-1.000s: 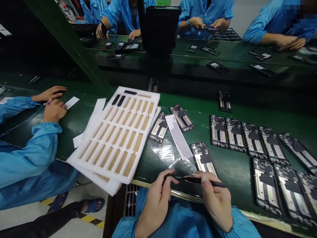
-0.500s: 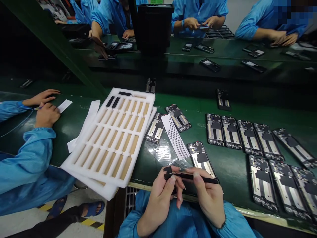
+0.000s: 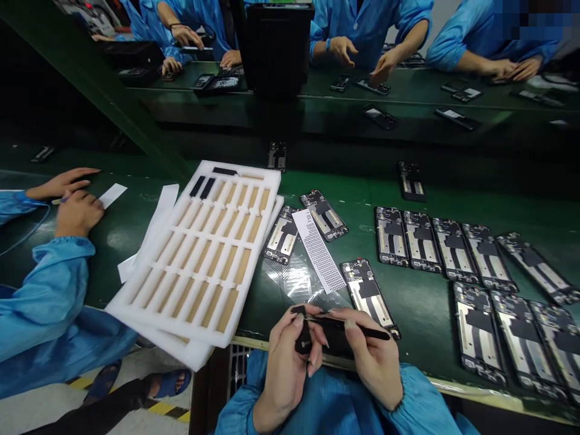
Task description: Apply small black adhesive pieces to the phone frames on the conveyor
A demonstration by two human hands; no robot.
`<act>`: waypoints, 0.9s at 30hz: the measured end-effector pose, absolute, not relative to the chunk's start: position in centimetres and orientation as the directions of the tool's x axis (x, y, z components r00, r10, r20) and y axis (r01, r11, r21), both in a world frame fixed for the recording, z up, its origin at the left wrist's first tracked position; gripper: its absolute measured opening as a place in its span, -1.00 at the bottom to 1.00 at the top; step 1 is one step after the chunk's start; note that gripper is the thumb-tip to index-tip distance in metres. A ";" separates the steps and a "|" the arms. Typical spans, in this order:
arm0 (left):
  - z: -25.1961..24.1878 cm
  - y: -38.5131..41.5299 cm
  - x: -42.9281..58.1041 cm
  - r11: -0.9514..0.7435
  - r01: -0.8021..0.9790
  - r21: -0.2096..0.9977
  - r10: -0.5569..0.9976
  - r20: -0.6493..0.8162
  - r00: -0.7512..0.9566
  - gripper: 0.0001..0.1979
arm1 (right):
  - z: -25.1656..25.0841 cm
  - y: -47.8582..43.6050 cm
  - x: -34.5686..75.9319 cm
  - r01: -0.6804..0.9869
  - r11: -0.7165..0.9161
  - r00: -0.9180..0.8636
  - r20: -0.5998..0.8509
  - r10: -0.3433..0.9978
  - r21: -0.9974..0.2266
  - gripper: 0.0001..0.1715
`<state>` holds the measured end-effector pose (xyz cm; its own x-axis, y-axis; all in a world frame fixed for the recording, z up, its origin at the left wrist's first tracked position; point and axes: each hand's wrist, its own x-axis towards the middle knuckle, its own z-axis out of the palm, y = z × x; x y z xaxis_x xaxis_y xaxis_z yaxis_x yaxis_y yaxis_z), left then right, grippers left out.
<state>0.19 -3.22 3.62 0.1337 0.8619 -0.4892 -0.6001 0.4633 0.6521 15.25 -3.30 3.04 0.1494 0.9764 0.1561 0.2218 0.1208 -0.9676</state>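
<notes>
At the table's front edge, my left hand point(image 3: 284, 359) pinches a small flat black part point(image 3: 303, 343) between thumb and fingers. What the part is exactly, I cannot make out. My right hand point(image 3: 378, 362) grips black tweezers point(image 3: 374, 332), whose thin tips point left at the part. Just beyond my hands lies an open phone body point(image 3: 368, 296) with its inner side up. A white sheet of small black dots point(image 3: 318, 251) lies slanted beside it, over a clear plastic film point(image 3: 290, 281).
White foam trays point(image 3: 181, 228) are stacked on the left, the top one with a few black pieces. Open phone bodies point(image 3: 480, 332) stand in rows at the right. A co-worker's hand point(image 3: 81, 211) rests at far left; other people sit behind a black bin point(image 3: 278, 54).
Both my hands have shifted slightly left, and more of the black part shows below my left fingers. Across the table, a co-worker's hands have parted and one reaches down to a phone.
</notes>
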 end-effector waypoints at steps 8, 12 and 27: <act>0.4 -4.0 -4.7 -0.072 0.480 0.874 0.995 0.097 -0.026 -0.61 | -1.4 -0.3 18.2 0.183 -0.028 0.025 -0.024 0.999 -0.983 -0.60; -0.3 -4.3 -4.7 -0.444 0.854 0.271 0.894 0.068 0.443 -0.30 | -2.3 -0.5 18.2 0.260 -0.002 -0.056 -0.017 0.998 -0.966 -0.62; -0.8 -3.4 -4.0 -0.562 0.827 0.001 0.824 -0.078 0.561 -0.27 | -1.9 -0.4 17.8 0.450 0.152 -0.189 0.072 0.979 -0.880 -0.67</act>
<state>-3.98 -3.42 -0.76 0.5608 0.8243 -0.0778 0.8269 -0.5624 0.0014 17.80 -0.35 -1.88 -0.1890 0.9793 0.0723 0.4496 0.1517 -0.8802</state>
